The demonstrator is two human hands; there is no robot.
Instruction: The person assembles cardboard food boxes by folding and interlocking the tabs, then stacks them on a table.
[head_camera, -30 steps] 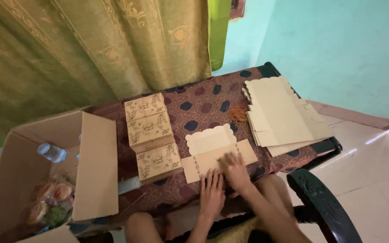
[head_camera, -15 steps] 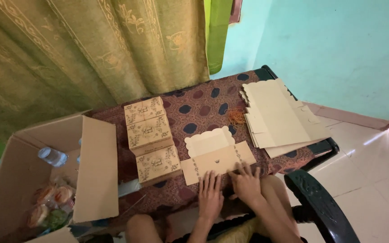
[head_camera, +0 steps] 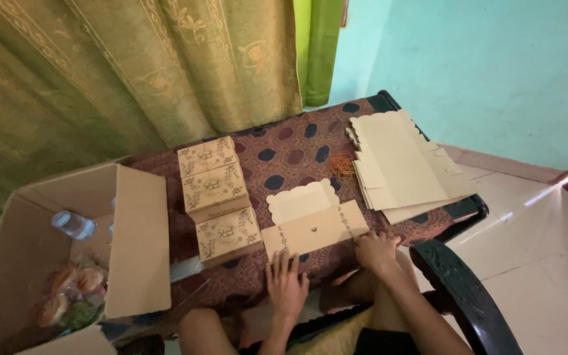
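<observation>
Flat tan box blank (head_camera: 313,223) lying long axis left-right on patterned tabletop (head_camera: 284,154), scalloped flap pointing away, left hand (head_camera: 286,284) and right hand (head_camera: 376,250) flat and open at its near edge, three folded printed boxes (head_camera: 217,194) in a row left, stacked blanks (head_camera: 399,164) right, brown carton (head_camera: 126,236) far left.

One head-worn camera only. It looked steeply down from above the seated person's lap onto a cloth-covered table (head_camera: 284,141), facing toward a green curtain (head_camera: 165,72) beyond. Both hands sat near the bottom edge, close; a cardboard carton (head_camera: 133,236) filled the lower-left corner.
</observation>
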